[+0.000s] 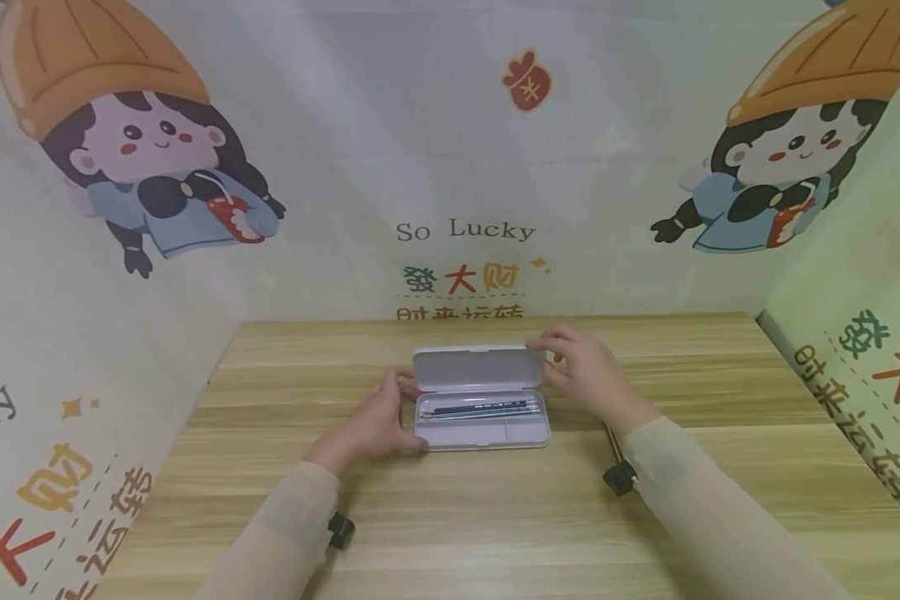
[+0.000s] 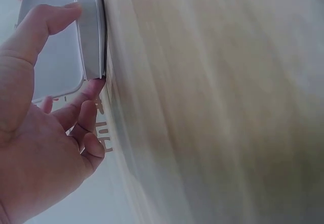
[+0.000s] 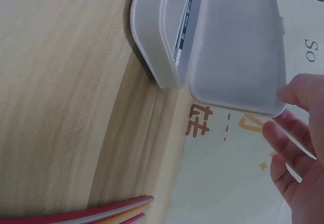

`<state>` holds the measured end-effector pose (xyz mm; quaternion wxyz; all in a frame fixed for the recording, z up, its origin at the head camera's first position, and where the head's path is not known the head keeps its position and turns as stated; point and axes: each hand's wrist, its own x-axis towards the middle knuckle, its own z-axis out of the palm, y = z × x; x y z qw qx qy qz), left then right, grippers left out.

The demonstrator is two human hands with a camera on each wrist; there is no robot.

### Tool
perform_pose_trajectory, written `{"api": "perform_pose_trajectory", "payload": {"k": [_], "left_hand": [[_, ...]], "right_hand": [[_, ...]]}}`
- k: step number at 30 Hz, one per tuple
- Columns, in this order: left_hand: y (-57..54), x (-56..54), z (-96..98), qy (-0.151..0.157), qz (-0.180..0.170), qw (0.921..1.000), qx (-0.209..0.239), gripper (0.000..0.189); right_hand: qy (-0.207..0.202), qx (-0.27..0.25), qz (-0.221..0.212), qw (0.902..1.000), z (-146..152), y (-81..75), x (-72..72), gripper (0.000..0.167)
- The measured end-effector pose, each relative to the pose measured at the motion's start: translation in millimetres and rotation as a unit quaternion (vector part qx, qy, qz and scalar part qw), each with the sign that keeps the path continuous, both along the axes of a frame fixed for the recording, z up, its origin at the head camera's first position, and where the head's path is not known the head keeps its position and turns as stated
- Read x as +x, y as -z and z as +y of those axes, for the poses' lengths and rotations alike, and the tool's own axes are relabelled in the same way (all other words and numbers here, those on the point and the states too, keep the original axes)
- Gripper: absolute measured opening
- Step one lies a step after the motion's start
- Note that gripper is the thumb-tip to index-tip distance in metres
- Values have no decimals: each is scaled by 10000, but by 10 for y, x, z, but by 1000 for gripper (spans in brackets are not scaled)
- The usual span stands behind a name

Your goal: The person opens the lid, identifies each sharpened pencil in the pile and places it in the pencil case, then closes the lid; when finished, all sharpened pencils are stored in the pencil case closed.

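A whitish pencil case (image 1: 461,434) lies on the wooden table with its lid (image 1: 480,371) raised at the back. Several dark and blue pencils (image 1: 483,409) lie lengthwise in its rear part. My left hand (image 1: 375,417) grips the left end of the case, the thumb at the front corner and the fingers at the back; in the left wrist view the thumb lies on the case's wall (image 2: 90,37). At the lid's upper right corner, my right hand (image 1: 588,371) pinches the edge between thumb and fingers, as the right wrist view shows.
Long thin red and orange sticks (image 3: 121,210), perhaps coloured pencils, lie on the table (image 1: 480,525) near my right wrist, mostly cut off by the view. Behind the table hangs a printed cloth (image 1: 345,167); a second side of it borders the right.
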<state>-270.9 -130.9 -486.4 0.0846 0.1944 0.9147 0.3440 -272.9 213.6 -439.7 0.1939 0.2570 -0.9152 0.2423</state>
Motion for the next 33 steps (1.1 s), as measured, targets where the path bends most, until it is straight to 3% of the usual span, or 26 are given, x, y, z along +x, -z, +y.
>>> {"api": "perform_pose_trajectory", "payload": {"k": [4,8,13,16,22,28,33], "left_hand": [[1,8,0,-45,-50,10000,47,117],[-13,28,-2,-8,-22,10000,12,114],[-24,48,-6,117,116,9999,-2,106],[-18,54,-11,197,232,9995,-55,95],[-6,47,-24,426,476,9976,-281,74],[-56,30,-37,698,628,9939,-571,64],[-88,33,-77,727,496,9931,-775,60]], "right_hand": [[-93,-165,92,9998,16,0,31,24],[-109,-339,-106,9993,44,-3,72,12],[-232,-524,-894,9943,78,-43,113,7],[-359,-593,-1549,9855,109,-48,112,7],[-790,-115,-2463,9659,165,56,98,18],[-979,16,-2692,9581,148,191,125,37],[-801,6,-2682,9600,84,252,157,38]]}}
